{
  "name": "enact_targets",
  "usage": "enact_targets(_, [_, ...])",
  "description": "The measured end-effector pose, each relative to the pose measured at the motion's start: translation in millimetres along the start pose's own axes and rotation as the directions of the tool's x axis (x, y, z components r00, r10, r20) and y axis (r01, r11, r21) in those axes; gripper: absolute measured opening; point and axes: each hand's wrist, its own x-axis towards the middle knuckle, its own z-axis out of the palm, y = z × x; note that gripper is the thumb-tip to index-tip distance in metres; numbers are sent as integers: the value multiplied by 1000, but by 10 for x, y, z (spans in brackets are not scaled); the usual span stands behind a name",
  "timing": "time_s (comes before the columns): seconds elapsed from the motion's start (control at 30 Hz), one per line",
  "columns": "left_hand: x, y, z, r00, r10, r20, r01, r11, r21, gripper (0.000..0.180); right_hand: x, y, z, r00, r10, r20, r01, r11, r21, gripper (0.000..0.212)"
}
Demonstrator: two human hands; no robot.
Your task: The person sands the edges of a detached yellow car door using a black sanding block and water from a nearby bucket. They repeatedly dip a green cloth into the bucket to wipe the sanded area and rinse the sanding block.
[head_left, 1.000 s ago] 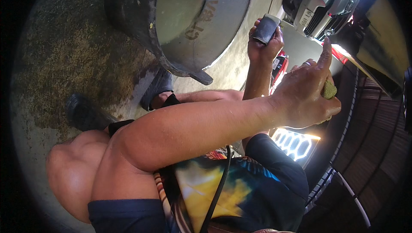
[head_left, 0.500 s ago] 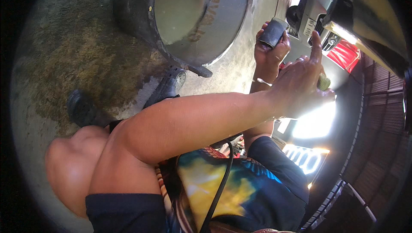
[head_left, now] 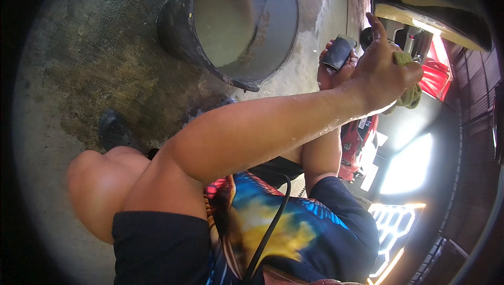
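Observation:
My left hand [head_left: 386,72] is closed around a bunched olive-green cloth [head_left: 409,93], its index finger stretched out toward the glossy dark panel [head_left: 430,4] at the upper right. Suds and water run along the left forearm. Partly behind it, my right hand [head_left: 328,77] is turned palm toward me. It grips a dark grey pad [head_left: 339,52], curved on top, that looks like sandpaper wrapped over a block. The left arm crosses in front of the right wrist. Whether the fingertip touches the panel I cannot tell.
A dark tub [head_left: 178,20] of cloudy water stands at the upper middle on a wet, stained concrete floor [head_left: 94,49]. My shoe [head_left: 113,127] and bent knee are at the left. A red object [head_left: 437,72] lies beyond the panel. Bright lights [head_left: 394,227] glare at the lower right.
My left hand has shifted right and up toward the panel, and more of the cloth shows. The right hand keeps the pad, now partly covered by the left arm. The whole view has shifted.

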Motion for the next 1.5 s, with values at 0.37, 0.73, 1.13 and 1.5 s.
enact_targets(0.37, [93, 54, 94, 987, 152, -61, -161, 968, -192, 58, -37, -54, -177, 992, -35, 120, 30, 999, 44, 46])
enact_targets(0.73, [67, 71, 87, 980, 178, -90, -192, 965, -177, 61, -95, -38, -106, 989, -86, 120, 78, 994, 71, 45])
enact_targets(1.13, [-29, -70, 79, 997, 1, -71, -21, 961, -276, 80, -180, -43, -9, 984, -121, 133, 114, 992, 54, 44])
enact_targets(1.5, [-142, -287, -37, 990, -58, -129, 58, 998, -3, 120, -186, -31, -78, 982, -140, 128, 133, 989, 59, 44])
